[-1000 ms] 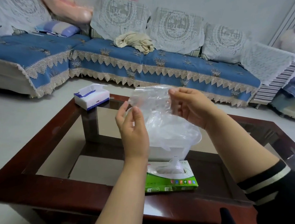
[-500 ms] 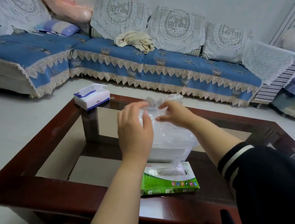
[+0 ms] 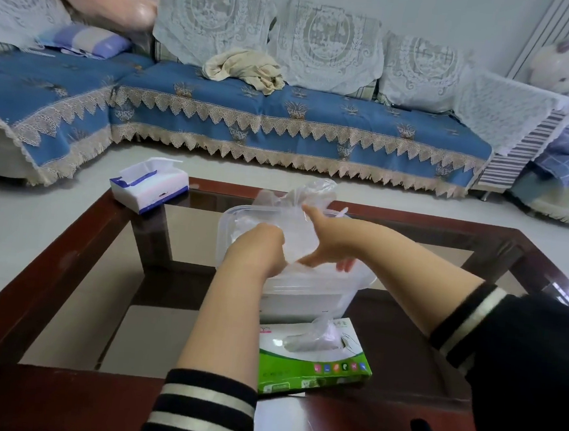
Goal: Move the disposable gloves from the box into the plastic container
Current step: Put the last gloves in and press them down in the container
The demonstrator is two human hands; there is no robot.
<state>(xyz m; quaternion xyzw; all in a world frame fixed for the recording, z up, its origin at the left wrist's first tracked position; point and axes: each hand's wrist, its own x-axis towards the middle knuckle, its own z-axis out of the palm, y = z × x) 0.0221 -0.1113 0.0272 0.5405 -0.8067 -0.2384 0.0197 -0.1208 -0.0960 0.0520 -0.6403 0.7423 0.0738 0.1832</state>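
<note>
A clear plastic container (image 3: 229, 217) stands in the middle of the coffee table. Both hands are inside its rim, pushing a thin clear disposable glove (image 3: 307, 196) down into it. My left hand (image 3: 259, 247) has its fingers curled down into the plastic film. My right hand (image 3: 325, 239) pinches the glove's upper edge, which sticks up above the rim. In front of the container lies the green and white glove box (image 3: 314, 365), with another glove (image 3: 314, 334) poking out of its slot.
A white and blue tissue box (image 3: 150, 184) sits at the table's far left corner. The table (image 3: 53, 401) has a dark red wooden frame with glass panels. A blue sofa (image 3: 284, 119) runs along the back.
Both hands have dropped from chest height down into the container, carrying the glove with them. The glove, spread open before, is now bunched inside the rim.
</note>
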